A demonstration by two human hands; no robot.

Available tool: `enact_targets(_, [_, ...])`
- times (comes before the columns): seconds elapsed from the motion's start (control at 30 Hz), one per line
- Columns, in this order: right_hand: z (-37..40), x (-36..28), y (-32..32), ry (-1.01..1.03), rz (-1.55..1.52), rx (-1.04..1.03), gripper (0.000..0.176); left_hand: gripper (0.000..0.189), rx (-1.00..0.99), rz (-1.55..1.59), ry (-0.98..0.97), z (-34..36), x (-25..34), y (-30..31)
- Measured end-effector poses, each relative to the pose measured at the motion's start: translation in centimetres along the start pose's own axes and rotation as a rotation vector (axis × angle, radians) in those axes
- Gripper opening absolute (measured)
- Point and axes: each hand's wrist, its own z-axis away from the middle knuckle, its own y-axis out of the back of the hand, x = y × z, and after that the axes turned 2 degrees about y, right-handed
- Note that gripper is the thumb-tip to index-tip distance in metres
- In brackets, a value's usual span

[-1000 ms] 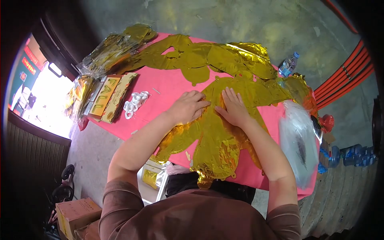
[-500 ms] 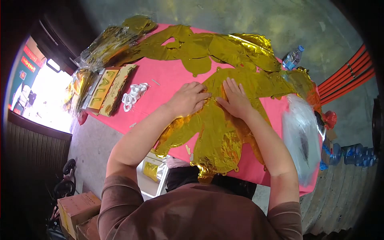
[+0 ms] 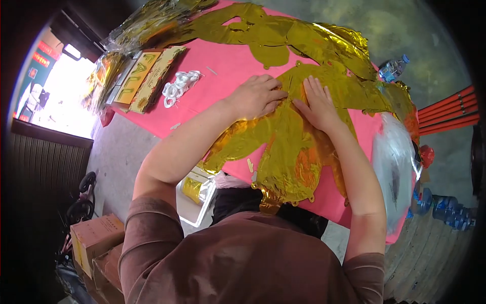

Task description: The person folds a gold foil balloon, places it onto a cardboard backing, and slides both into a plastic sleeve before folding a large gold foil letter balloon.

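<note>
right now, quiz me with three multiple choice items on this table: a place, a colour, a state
1. Where does the white ribbon lie? A on the floor; B left of the left hand; C on a chair.
2. The table cover is: A blue; B white; C pink.
3. The right hand is: A flat on the gold foil balloon; B raised in air; C gloved.
B, it lies on the cover at that side; C, pink shows around the foil; A, its fingers spread on the foil.
</note>
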Motion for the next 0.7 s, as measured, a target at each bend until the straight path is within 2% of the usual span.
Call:
enact_targets(0.63, [0.03, -0.63, -0.74, -0.036, -0.006, 0.074, 0.076, 0.035, -0.050, -0.002, 0.015, -0.21, 0.07, 0.50])
enact_targets(0.7, [0.17, -0.86, -0.67, -0.050, -0.019, 0.065, 0.073, 0.033, -0.131, 0.004, 0.048, -0.30, 0.22, 0.79])
